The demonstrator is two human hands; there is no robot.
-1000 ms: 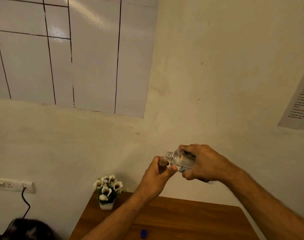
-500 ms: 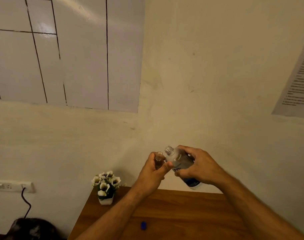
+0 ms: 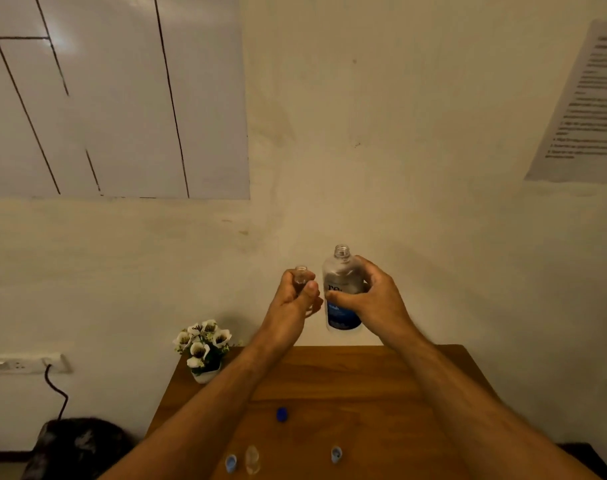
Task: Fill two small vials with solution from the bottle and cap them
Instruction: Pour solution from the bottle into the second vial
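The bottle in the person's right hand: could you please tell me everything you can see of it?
The bottle looks like clear plastic, with a rounded shoulder and a narrow threaded neck. Its mouth is open, with no cap on it. A label with dark lettering and a blue lower part wraps the body. It is roughly upright, held in the air above the far edge of the wooden table. The right hand grips its middle. The small vial, held in the left hand, is just beside it.

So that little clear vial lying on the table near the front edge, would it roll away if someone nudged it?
Probably, yes. The clear vial looks round and smooth, and the wooden table is flat with no visible lip, so a nudge might send it rolling. It seems small and see-through, likely light. It may be glass and breakable, though the blur hides that.
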